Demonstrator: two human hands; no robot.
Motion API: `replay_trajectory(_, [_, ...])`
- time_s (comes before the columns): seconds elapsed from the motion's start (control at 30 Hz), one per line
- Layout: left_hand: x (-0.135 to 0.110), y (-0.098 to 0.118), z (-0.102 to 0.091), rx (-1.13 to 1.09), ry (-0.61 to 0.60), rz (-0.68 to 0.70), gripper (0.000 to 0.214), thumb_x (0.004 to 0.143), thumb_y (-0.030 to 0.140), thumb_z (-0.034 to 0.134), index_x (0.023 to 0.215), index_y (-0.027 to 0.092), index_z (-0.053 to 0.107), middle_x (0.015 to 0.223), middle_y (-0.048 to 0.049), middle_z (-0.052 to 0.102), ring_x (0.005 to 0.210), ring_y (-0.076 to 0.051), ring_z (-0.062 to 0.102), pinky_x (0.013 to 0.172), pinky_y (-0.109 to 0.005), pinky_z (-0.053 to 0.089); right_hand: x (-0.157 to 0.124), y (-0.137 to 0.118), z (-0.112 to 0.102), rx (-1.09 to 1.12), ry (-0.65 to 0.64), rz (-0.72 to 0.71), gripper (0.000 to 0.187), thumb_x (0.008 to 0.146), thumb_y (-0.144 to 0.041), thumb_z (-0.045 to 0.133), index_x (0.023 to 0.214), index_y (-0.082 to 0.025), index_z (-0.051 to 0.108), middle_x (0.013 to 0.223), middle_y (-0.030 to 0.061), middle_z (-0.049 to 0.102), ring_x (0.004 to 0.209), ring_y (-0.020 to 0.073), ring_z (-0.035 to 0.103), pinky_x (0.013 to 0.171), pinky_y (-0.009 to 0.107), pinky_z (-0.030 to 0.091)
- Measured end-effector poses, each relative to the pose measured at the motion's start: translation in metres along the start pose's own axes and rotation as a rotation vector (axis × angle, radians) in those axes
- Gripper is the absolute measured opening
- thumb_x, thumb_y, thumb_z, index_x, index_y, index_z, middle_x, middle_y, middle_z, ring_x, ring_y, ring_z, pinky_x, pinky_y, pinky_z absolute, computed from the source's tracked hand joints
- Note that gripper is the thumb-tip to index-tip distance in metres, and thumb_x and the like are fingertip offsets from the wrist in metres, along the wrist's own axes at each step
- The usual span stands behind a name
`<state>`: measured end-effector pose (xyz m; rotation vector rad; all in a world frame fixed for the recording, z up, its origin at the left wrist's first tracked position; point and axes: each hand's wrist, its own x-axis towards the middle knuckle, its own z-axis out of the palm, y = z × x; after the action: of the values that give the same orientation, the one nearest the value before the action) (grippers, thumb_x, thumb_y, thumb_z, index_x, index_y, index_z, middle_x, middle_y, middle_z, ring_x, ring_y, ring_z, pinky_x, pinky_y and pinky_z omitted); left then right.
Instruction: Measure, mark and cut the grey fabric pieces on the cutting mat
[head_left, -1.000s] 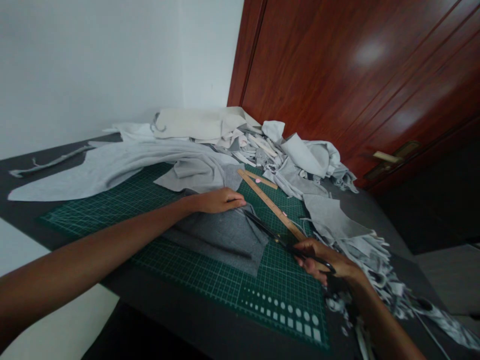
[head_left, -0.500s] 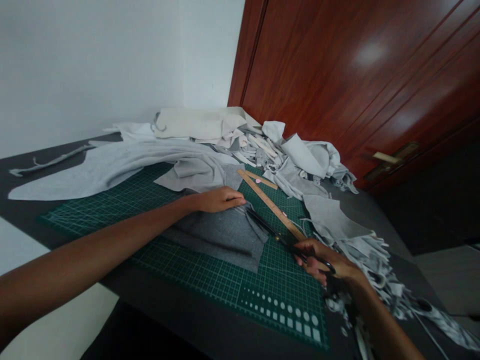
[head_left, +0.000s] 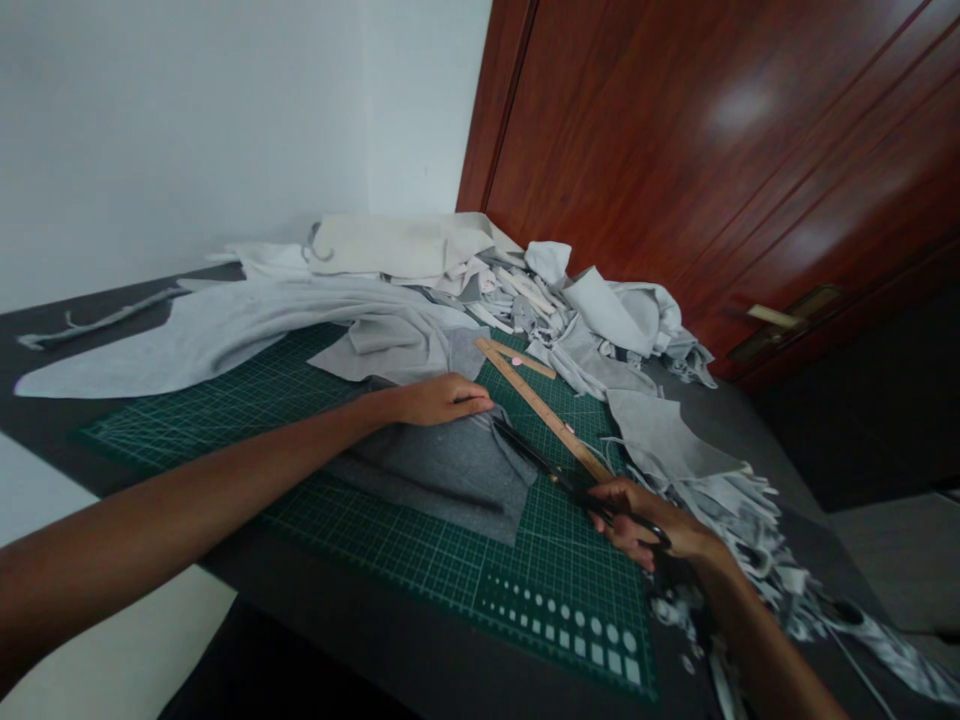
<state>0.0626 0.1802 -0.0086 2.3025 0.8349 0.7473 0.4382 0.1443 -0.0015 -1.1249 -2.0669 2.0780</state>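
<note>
My left hand pinches the upper edge of a dark grey piece of fabric, which lies on a green cutting mat. Black-handled scissors are in my right hand, fingers through the loops. Their blades point to the left and reach the fabric's edge just beside my left fingertips. How far the blades stand apart is hard to make out. A wooden ruler lies slantwise on the mat behind the scissors.
A second, shorter wooden strip lies at the ruler's far end. Light grey fabric and a folded cream cloth lie at the back. Scraps are heaped at the right. A wooden door stands behind the table.
</note>
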Motion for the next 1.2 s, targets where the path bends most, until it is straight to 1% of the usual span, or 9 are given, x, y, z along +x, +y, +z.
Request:
replay_trajectory(0.13, [0.001,0.002,0.002,-0.008,-0.006,0.0,0.036,0.101,0.039,0.046,0.073,0.019,0.053,0.063,0.0033,0.048,0.06,-0.012,0.05,0.059,-0.024,0.034,0.0,-0.004,0.001,0.006,-0.006,-0.001,0.067,0.067,-0.08,0.074,0.083,-0.018,0.053,0.048,-0.0109,0.043,0.034,0.0037,0.034,0.034,0.016,0.033])
replay_trajectory(0.4, [0.002,0.007,0.006,-0.03,-0.002,0.027,0.033,0.101,0.033,0.048,0.072,0.019,0.055,0.062,0.0033,0.049,0.059,-0.012,0.051,0.058,-0.024,0.034,-0.001,-0.005,0.003,0.016,-0.003,-0.013,0.068,0.067,-0.08,0.074,0.084,-0.017,0.054,0.049,-0.0111,0.043,0.034,0.003,0.034,0.034,0.015,0.034])
replay_trajectory(0.53, [0.003,0.007,0.006,-0.021,0.007,0.039,0.033,0.101,0.033,0.047,0.072,0.019,0.054,0.061,0.003,0.049,0.059,-0.012,0.051,0.058,-0.024,0.035,-0.001,-0.003,0.001,0.01,-0.012,-0.023,0.07,0.066,-0.082,0.074,0.085,-0.017,0.054,0.05,-0.0108,0.044,0.034,0.0033,0.034,0.034,0.016,0.034])
replay_trajectory(0.6, [0.003,0.007,0.006,-0.012,0.013,0.045,0.033,0.101,0.033,0.047,0.072,0.019,0.054,0.061,0.003,0.049,0.059,-0.012,0.05,0.058,-0.025,0.034,-0.001,-0.002,0.001,0.023,-0.016,-0.018,0.068,0.066,-0.08,0.076,0.085,-0.017,0.055,0.049,-0.0112,0.043,0.034,0.0034,0.034,0.034,0.016,0.033])
replay_trajectory(0.77, [0.002,0.007,0.007,0.001,0.025,0.04,0.033,0.102,0.033,0.047,0.073,0.019,0.055,0.062,0.0029,0.051,0.06,-0.012,0.05,0.059,-0.025,0.035,-0.001,-0.001,0.001,0.046,-0.009,-0.006,0.059,0.072,-0.07,0.078,0.085,-0.017,0.056,0.049,-0.0115,0.042,0.034,0.0032,0.033,0.033,0.015,0.033])
replay_trajectory(0.93, [0.002,0.009,0.009,0.003,0.027,0.028,0.032,0.102,0.033,0.047,0.075,0.018,0.057,0.064,0.0028,0.053,0.061,-0.012,0.052,0.06,-0.024,0.036,-0.002,-0.002,0.003,0.034,0.008,-0.021,0.067,0.068,-0.078,0.074,0.086,-0.016,0.057,0.05,-0.0113,0.043,0.034,0.0026,0.032,0.033,0.016,0.03])
replay_trajectory(1.1, [0.003,0.009,0.011,0.001,0.034,0.04,0.032,0.102,0.032,0.046,0.076,0.018,0.058,0.064,0.0024,0.053,0.061,-0.012,0.052,0.06,-0.024,0.035,-0.002,-0.006,0.005,0.038,0.004,0.014,0.059,0.071,-0.071,0.076,0.084,-0.017,0.055,0.048,-0.0123,0.04,0.033,0.003,0.031,0.033,0.016,0.03])
replay_trajectory(1.2, [0.003,0.008,0.011,-0.01,0.027,0.043,0.032,0.102,0.033,0.047,0.075,0.018,0.057,0.063,0.0024,0.053,0.061,-0.012,0.052,0.059,-0.024,0.035,-0.002,-0.008,0.006,0.036,0.004,0.01,0.064,0.068,-0.076,0.076,0.083,-0.018,0.054,0.048,-0.0116,0.042,0.034,0.0033,0.032,0.033,0.016,0.03])
